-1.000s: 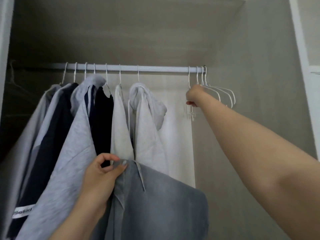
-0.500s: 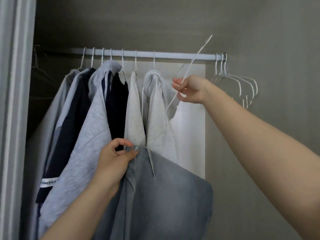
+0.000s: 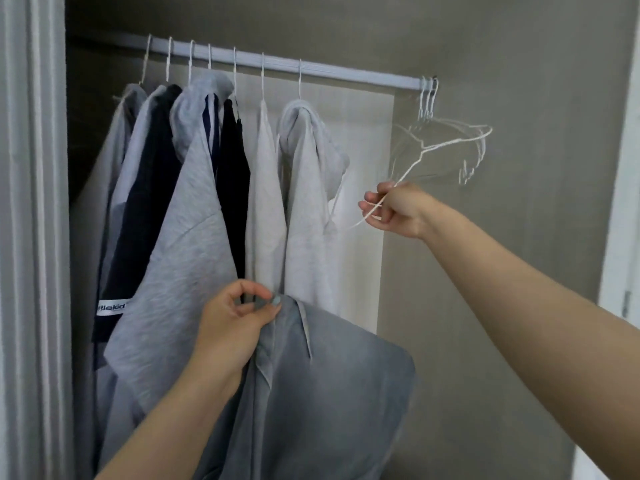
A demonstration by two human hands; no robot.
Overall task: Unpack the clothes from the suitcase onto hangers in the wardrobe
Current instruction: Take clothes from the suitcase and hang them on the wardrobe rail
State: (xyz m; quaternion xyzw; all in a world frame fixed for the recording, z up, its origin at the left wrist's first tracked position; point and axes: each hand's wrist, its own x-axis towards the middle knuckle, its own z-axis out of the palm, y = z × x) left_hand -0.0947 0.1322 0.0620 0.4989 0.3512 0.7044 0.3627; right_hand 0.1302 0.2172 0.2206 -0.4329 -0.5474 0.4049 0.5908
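Observation:
My left hand pinches the top edge of a grey-blue garment, which hangs down in front of the wardrobe. My right hand grips a thin white wire hanger, off the rail and tilted up to the right. A white rail runs across the wardrobe. Several clothes hang on it at the left: grey, navy, black and white pieces, the rightmost a pale grey hoodie.
A few empty white hangers hang bunched at the rail's right end against the grey side wall. The white door frame stands at the left. A gap on the rail lies between the hoodie and the empty hangers.
My right hand took one hanger off the rail's right end, swung it left, and now holds it lower and further right. The view turned left. My left hand keeps its hold on the garment.

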